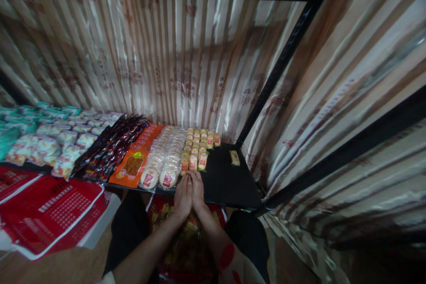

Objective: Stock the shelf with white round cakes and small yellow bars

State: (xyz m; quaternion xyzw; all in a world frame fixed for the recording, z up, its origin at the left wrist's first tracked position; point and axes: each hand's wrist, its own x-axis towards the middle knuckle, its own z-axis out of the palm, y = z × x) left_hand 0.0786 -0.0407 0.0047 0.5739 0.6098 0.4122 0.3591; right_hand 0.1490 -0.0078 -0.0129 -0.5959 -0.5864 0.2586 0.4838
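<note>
My left hand [183, 193] and my right hand [197, 188] are side by side at the front edge of the black shelf [219, 182], touching each other. Their fingers are bent together, and whatever lies between or under them is hidden. Just beyond the fingertips stand rows of small yellow snack packets [193, 159]. One single packet [234, 157] lies apart, farther right on the shelf. Below my forearms, between my knees, an open red bag [221, 216] contains many more yellowish packets.
Clear-wrapped round biscuits [168, 177], an orange snack bag [133, 164], dark packets [103, 151], white packets [46, 148] and green packets [13, 120] line the shelf leftward. A red bag [56, 208] rests at left. Black shelf posts [276, 71] and a striped curtain [199, 53] surround the shelf.
</note>
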